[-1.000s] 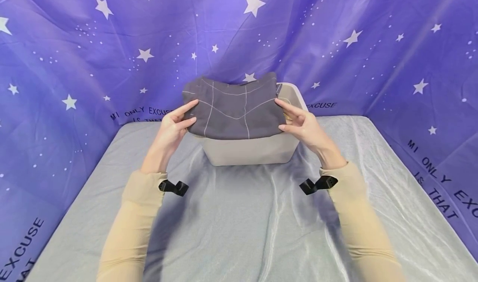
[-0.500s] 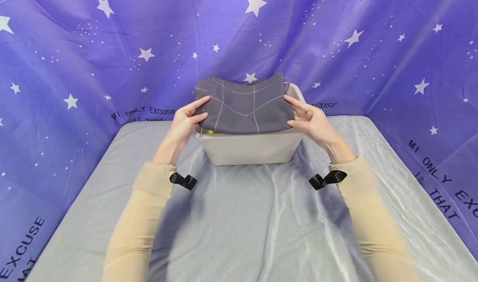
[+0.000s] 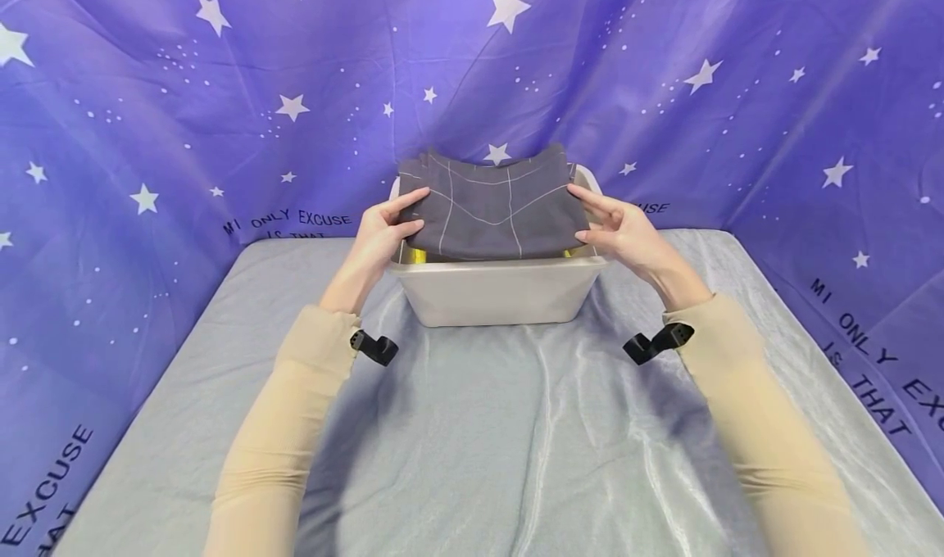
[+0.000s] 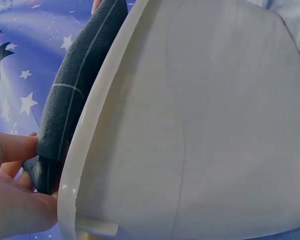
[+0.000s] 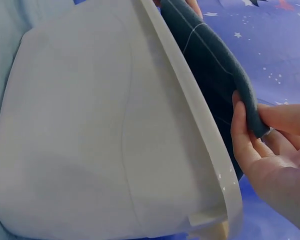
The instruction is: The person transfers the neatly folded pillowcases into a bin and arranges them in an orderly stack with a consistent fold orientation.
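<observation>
A folded dark grey cloth [image 3: 479, 205] with thin white check lines spans the opening of a pale grey plastic bin [image 3: 505, 295]. My left hand [image 3: 379, 237] pinches its left end between thumb and fingers. At the opposite end, my right hand [image 3: 623, 233] pinches the cloth the same way. In the left wrist view, the cloth [image 4: 72, 85] shows as a thick fold just beyond the bin's rim [image 4: 92, 115]. From the right wrist, fingers lie on both sides of the cloth's edge [image 5: 245, 100]. How deep the cloth sits in the bin is hidden.
Bits of something yellow [image 3: 419, 255] show inside the bin below the cloth. The bin stands near the back of a table with a light grey-blue cover [image 3: 472, 426]. Purple star-printed curtains [image 3: 236, 115] hang behind and at both sides.
Both hands have carried the cloth to the right and a little farther back. It now lies centred over the bin, with the front rim and yellow bits uncovered.
</observation>
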`<action>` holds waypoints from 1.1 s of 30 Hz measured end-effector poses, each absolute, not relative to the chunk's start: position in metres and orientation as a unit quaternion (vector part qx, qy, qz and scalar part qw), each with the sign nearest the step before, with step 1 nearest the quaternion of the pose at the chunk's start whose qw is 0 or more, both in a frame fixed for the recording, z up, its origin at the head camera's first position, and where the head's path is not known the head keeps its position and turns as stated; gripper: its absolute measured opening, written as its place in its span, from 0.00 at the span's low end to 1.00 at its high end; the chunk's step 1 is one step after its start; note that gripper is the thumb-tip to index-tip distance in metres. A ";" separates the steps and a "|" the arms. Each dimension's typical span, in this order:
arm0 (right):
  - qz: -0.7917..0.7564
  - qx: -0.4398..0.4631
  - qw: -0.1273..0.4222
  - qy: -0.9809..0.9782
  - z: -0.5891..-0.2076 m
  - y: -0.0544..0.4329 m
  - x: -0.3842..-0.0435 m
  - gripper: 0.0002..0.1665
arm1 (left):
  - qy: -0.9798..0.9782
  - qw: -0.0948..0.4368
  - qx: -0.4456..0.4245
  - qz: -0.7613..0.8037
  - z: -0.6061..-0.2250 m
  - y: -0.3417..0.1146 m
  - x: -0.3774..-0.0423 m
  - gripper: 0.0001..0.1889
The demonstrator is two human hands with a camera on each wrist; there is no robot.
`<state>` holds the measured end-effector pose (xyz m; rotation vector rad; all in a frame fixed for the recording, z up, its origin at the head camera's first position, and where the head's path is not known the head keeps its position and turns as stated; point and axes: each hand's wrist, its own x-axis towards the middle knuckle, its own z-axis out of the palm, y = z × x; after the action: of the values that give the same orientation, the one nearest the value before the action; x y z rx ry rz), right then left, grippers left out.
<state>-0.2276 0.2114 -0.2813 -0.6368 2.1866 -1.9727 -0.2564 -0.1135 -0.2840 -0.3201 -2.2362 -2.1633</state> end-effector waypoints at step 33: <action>-0.381 -0.167 -0.142 0.898 -0.296 0.208 -0.228 0.21 | -0.875 0.179 -0.130 -0.432 -0.300 -0.115 -0.258 0.20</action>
<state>-0.2280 0.2083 -0.2961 -0.5766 3.1103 -1.3188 -0.2581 -0.1147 -0.3004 -0.3665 -2.4723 -1.2201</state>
